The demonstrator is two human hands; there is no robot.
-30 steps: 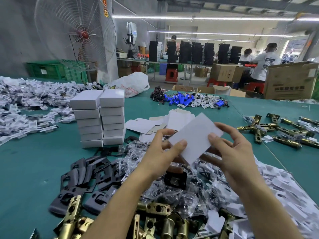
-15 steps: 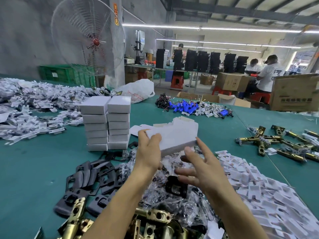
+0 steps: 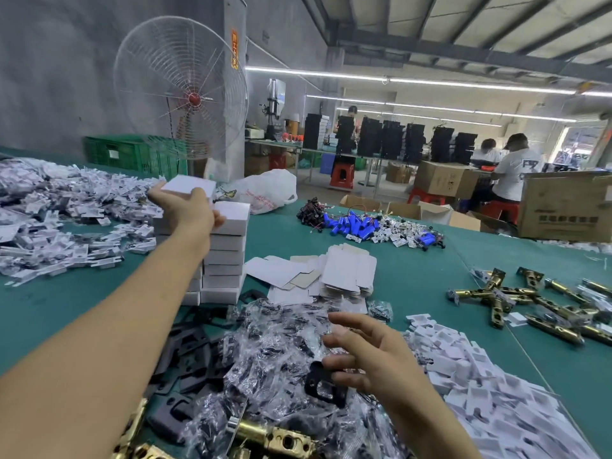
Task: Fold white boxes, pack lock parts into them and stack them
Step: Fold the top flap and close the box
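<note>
white cardboard box (image 3: 188, 186) now lifted above the stack (image 3: 228, 256), left fingers (image 3: 158, 195) gripping it, right fingers (image 3: 347, 342) spread.

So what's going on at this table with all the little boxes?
A person is packing lock parts. Their left hand holds a closed white box over the left of two stacks of white boxes on the green table, seemingly to add it. Their right hand hovers open above a heap of small plastic bags of parts. Flat unfolded boxes lie behind the heap.
</note>
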